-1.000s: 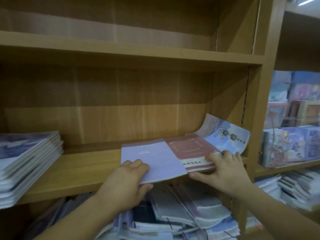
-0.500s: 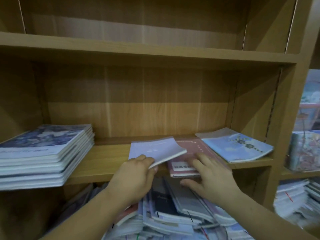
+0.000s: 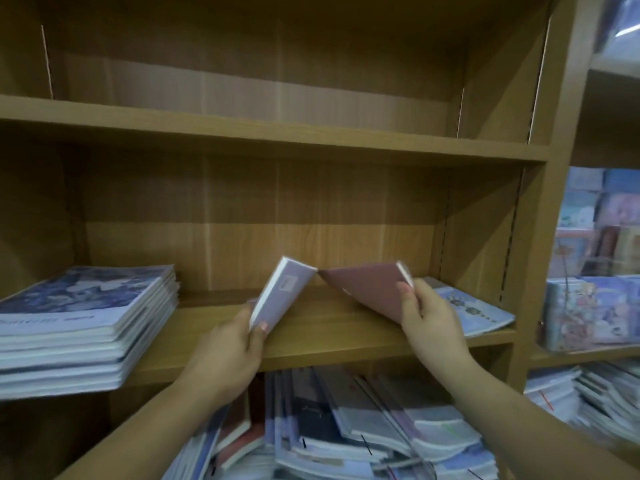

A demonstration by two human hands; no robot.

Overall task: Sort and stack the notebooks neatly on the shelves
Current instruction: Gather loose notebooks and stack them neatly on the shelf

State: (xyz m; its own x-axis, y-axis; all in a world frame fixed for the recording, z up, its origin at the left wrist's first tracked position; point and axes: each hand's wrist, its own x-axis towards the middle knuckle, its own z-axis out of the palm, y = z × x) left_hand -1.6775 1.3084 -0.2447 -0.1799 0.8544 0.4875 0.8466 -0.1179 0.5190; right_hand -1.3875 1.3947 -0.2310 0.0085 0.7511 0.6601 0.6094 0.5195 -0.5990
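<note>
Below the middle shelf (image 3: 329,336), nearest the person, a loose heap (image 3: 363,434) of thin, glossy notebooks lies slumped. Over the shelf's front edge the left hand (image 3: 228,355) pinches a lilac notebook (image 3: 284,292) by its lower corner; the right hand (image 3: 433,323) grips a maroon notebook (image 3: 367,289) by one edge; both are tilted up, top corners nearly meeting. Held by so little, either soft-covered book could sag and slip, probably onto the heap. At the shelf's left end sits a squared blue stack (image 3: 79,317); at its right end a pale blue notebook (image 3: 474,313) lies flat. The shelf is smooth wood-grain laminate.
</note>
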